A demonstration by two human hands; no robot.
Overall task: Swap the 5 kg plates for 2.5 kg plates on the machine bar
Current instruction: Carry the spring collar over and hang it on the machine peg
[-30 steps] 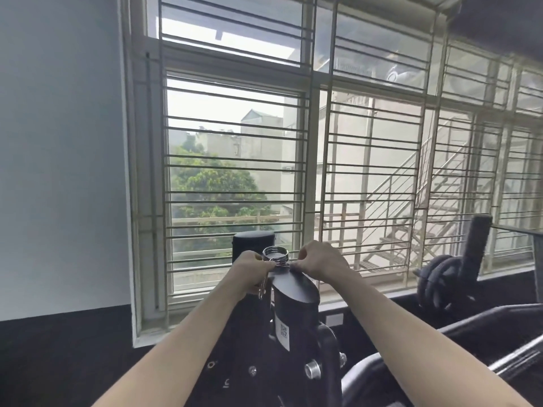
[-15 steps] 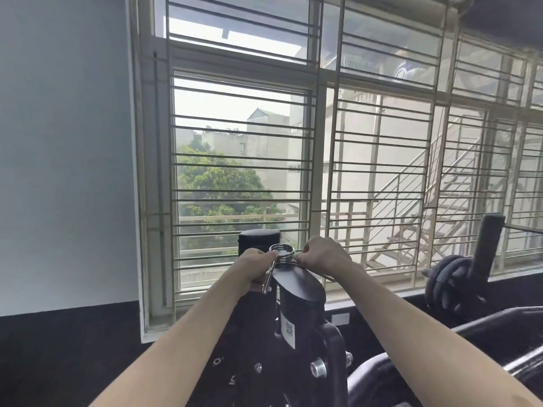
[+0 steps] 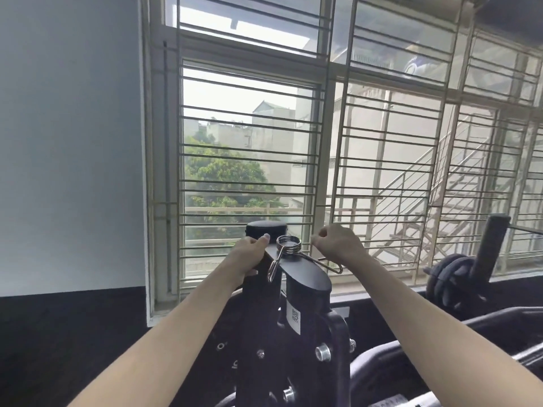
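Barred window [image 3: 293, 142] beside a grey wall [image 3: 67, 142]; tree [image 3: 226, 174] seemingly outside.

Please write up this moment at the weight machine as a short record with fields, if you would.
Setting: black weight machine before a barred window
Clamp: silver coiled spring collar atop the machine
Left hand: grips a dark slab edge beside the collar
Right hand: curled, just off the collar's wire handle
Spare weights: black stacked plates, far right
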